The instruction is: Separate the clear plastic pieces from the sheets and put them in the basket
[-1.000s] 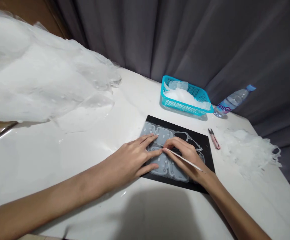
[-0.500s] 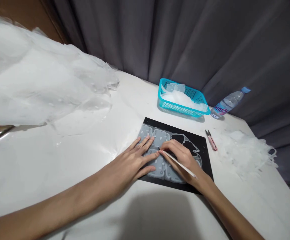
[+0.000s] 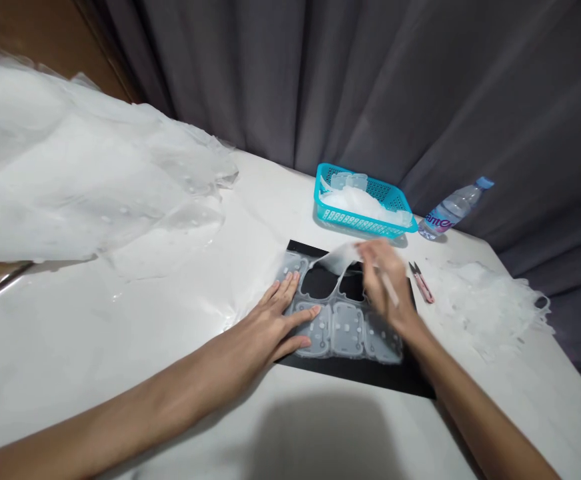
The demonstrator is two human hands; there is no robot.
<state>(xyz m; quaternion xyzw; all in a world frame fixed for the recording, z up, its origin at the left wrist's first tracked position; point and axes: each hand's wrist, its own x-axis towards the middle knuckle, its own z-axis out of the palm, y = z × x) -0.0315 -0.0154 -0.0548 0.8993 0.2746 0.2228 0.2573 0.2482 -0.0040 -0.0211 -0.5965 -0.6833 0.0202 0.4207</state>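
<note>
My left hand (image 3: 280, 317) lies flat with fingers spread, pressing a translucent moulded plastic sheet (image 3: 347, 330) onto a black mat (image 3: 355, 373). The sheet has rounded panels with small bumps; two openings in its upper row show the black beneath. My right hand (image 3: 387, 283), blurred by motion, is raised over the mat's right part. Its fingertips pinch a lifted translucent piece (image 3: 339, 259) at the far side of the sheet. A thin white pen-like tool (image 3: 390, 288) stays in the same hand; its tip is hidden.
A turquoise basket (image 3: 360, 225) with translucent pieces stands behind the mat, beside a water bottle (image 3: 450, 212). Small thread snips (image 3: 421, 283) and a heap of translucent scraps (image 3: 490, 307) lie to the right. A large pile of translucent sheets (image 3: 95, 167) covers the table's left.
My right hand has risen and moved away from the sheet's middle, lifting a piece with it. Openings now show in the upper row. My left hand stays pressed down.
</note>
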